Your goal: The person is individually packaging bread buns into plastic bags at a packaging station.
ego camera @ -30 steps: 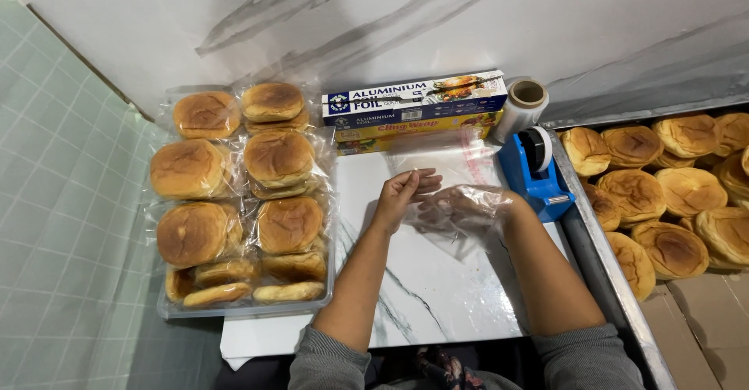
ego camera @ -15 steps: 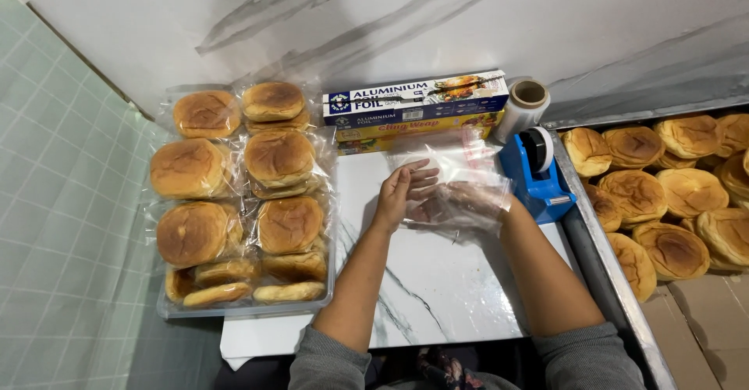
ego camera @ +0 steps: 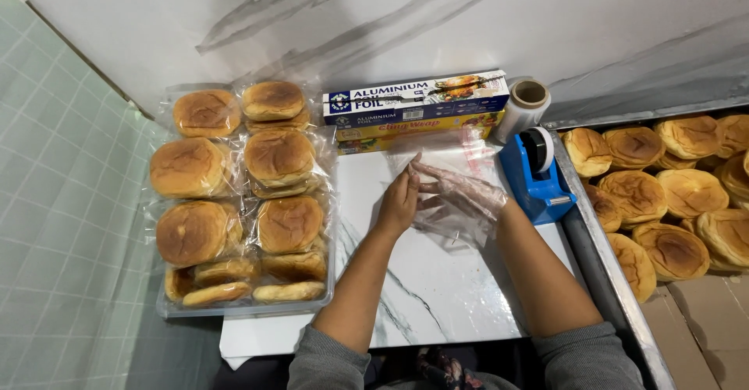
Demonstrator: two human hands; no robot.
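The clear plastic bag (ego camera: 456, 203) lies near the back of the marble bench (ego camera: 437, 296), just in front of the foil box (ego camera: 417, 97) and beside the blue tape dispenser (ego camera: 538, 175). The right hand (ego camera: 460, 191) is slipped inside it, fingers spread flat; the left hand (ego camera: 399, 203) has its fingers closed lightly on the bag's left edge. The film looks feather-light, limp and slippery — likely to cling and crumple, so a pinch at the open rim should suit it best. Wrapped buns (ego camera: 277, 156) sit stacked well to the left.
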